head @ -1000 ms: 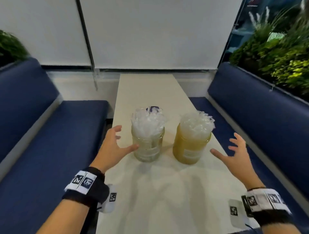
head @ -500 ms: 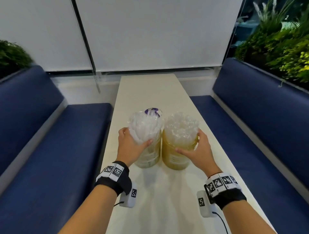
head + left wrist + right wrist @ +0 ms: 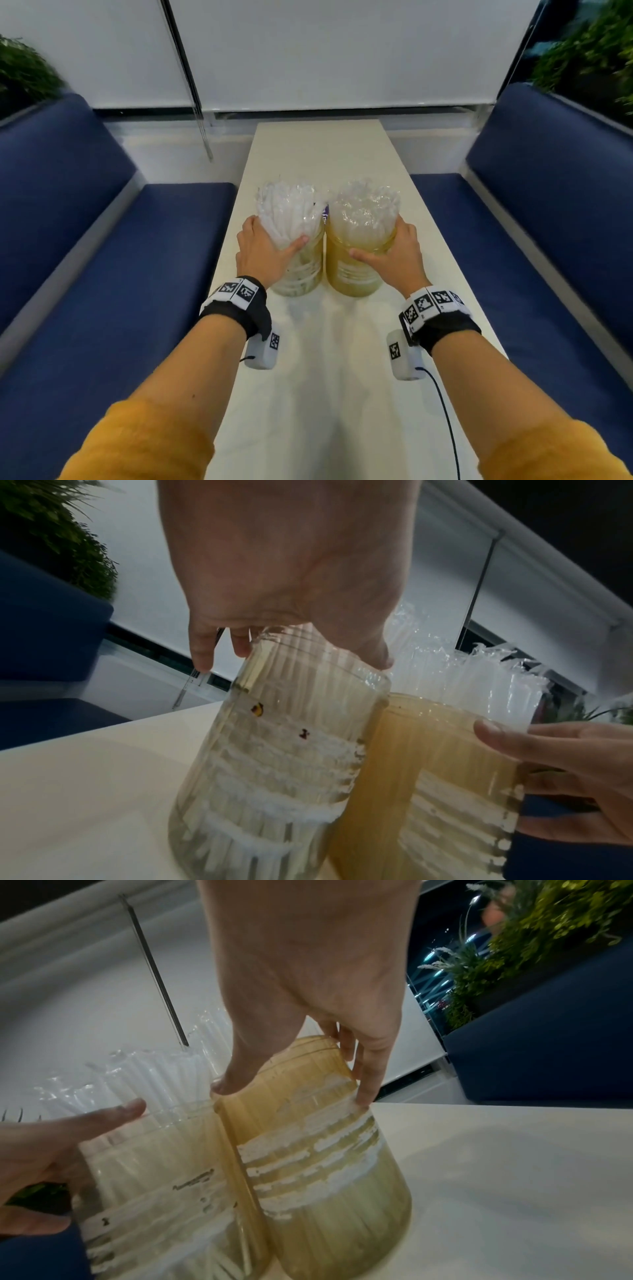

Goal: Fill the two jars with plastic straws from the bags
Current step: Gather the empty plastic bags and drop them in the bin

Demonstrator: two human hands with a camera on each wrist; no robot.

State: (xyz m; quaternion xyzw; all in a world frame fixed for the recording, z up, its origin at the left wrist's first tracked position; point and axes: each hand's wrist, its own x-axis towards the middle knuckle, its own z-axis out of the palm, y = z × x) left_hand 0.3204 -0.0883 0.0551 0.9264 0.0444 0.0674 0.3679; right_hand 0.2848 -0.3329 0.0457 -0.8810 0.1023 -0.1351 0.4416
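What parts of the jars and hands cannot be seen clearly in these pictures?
- Purple object: head view, mostly hidden behind the two jars.
- Left hand fingertips: head view, behind the clear jar.
- Amber jar base: right wrist view, cut off by the bottom edge.
- Jar label remnants: too worn to read.

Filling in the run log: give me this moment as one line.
left hand: grips clear jar | right hand: grips amber jar | jars: touching, upright on table | straws: fill both
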